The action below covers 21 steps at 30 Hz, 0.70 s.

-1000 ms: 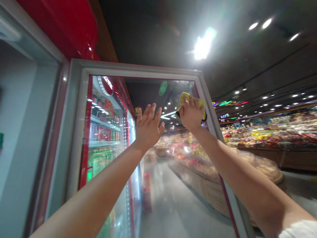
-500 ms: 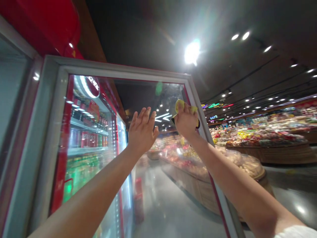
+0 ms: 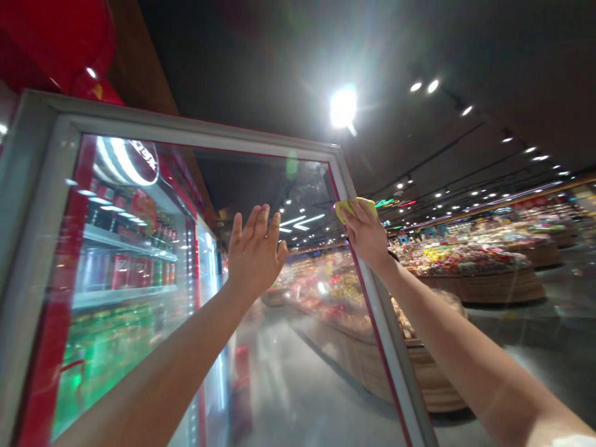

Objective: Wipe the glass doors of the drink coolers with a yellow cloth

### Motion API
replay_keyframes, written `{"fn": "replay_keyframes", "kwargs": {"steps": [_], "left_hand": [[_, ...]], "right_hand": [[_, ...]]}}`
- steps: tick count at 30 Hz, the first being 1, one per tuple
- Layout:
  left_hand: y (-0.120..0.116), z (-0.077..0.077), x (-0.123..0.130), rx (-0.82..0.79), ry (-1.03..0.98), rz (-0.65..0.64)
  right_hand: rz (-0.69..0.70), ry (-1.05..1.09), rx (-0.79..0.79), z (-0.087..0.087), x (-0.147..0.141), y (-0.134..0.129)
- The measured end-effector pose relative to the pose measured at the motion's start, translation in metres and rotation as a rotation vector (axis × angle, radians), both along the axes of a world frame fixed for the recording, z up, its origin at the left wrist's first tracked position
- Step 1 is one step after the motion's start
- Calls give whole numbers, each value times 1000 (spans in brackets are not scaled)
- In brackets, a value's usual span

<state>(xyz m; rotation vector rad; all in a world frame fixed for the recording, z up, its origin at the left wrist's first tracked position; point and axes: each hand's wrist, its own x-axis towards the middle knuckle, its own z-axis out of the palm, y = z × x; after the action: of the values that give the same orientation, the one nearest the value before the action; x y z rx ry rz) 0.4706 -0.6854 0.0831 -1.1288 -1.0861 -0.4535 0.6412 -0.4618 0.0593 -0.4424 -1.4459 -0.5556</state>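
A glass door with a grey frame stands open before me, edged in red on its inner side. My left hand is raised with its fingers spread, palm toward the glass, near the middle of the pane; it holds nothing. At the upper right part of the frame, my right hand grips a yellow cloth against the frame's side bar. The cloth is bunched under the fingertips.
Shelves of drink cans and green bottles show through or in the glass at left. A red rounded object hangs at upper left. Wooden display stands heaped with goods are on the right, under ceiling lights.
My right hand with the cloth has moved right, from the glass onto the frame's side bar. The view has shifted, so the door sits further left. My left hand keeps its spread pose.
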Motion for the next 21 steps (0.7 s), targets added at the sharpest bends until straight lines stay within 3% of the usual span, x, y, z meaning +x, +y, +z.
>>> {"fn": "replay_keyframes", "kwargs": {"steps": [2,4,9,12,15,21], "left_hand": [[1,0,1,10,4,-2],[1,1,2,18,3,-4],[3,1,2,17,-3,-19],[5,-2,4,14,-3,5],[6,-6,8,-13,10,14],[16,-14,14,-35,6,1]], "right_hand": [[38,50,-17,-5,-1,11],[61,78,-56,10,-1,17],[129,102,-190,86,0,15],[137,125,-226,115,-2,14],[116,136,-207,115,-5,19],[66,111,-153,70,-7,26]]}}
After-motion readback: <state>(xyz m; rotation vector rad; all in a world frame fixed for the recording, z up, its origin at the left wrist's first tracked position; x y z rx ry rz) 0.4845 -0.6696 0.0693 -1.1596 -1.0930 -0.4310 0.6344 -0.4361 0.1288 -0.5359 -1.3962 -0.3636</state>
